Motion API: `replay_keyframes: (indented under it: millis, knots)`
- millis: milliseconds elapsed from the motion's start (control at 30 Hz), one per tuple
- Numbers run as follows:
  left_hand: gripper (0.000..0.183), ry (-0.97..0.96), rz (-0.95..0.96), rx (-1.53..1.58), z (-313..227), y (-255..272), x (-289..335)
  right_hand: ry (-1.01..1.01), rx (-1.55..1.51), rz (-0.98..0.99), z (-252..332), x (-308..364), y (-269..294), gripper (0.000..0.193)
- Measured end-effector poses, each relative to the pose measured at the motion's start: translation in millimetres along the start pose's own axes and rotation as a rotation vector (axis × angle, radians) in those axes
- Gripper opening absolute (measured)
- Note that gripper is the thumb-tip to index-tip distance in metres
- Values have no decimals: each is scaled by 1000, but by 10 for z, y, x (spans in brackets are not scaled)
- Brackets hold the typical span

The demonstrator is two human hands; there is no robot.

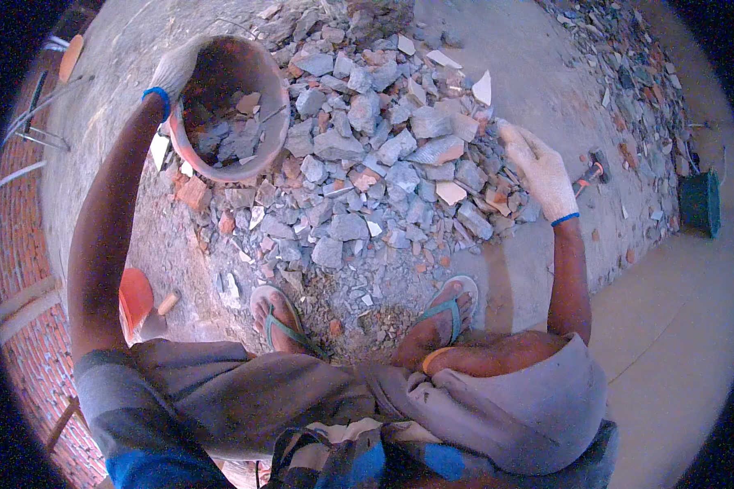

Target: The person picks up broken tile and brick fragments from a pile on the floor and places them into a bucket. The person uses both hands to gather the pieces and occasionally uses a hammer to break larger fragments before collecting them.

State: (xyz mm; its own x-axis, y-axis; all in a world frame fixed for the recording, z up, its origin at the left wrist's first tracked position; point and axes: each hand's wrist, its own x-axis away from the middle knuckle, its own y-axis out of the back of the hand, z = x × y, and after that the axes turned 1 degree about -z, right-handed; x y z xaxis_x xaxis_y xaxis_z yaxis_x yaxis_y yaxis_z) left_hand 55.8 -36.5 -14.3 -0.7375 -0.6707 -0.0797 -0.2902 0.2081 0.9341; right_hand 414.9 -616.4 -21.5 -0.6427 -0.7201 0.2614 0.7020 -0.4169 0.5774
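You held the bucket (230, 110) by its rim with your left hand (174, 72), the fingers closed on the edge, and it was tilted with its mouth toward you, close over the far-left part of the rubble pile (383, 163), probably so that pieces could go in with a short reach. Grey and reddish pieces already lay inside it, too many to count. Your right hand (538, 167), gloved like the left, was at the right edge of the pile, its fingers curled; I cannot tell if it gripped a piece. Your two feet in sandals (281, 322) stood on the floor (677, 342) at the near edge of the pile. One hammer (591, 169) lay on the floor just beyond the right hand.
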Motion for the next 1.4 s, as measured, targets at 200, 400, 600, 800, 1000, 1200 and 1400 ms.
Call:
replay_keyframes:
  millis: [200, 400, 600, 800, 1000, 1200, 1400]
  knots:
    - [40, 134, 14, 10, -67, 9, -29, 276, 331, -120, 610, -29, -109, 52]
    - [41, 216, -10, 173, -327, 78, 77, 615, 373, -110, 1390, 23, -961, 51]
    - [38, -94, -9, -115, 19, -21, 6, 622, 184, -85, 1589, -8, -1199, 53]
    - [45, -57, 75, -123, 698, -171, -118, 204, 220, -228, 669, -50, -691, 58]
    - [46, 85, 159, 326, 55, 78, 134, -146, 484, -416, -586, 174, 277, 58]
    - [44, 230, 52, 302, -132, 84, -37, -181, 574, -262, -1128, 215, 701, 54]
    - [46, 262, 28, 255, 26, 86, -5, 16, 361, 5, -808, 216, 209, 51]
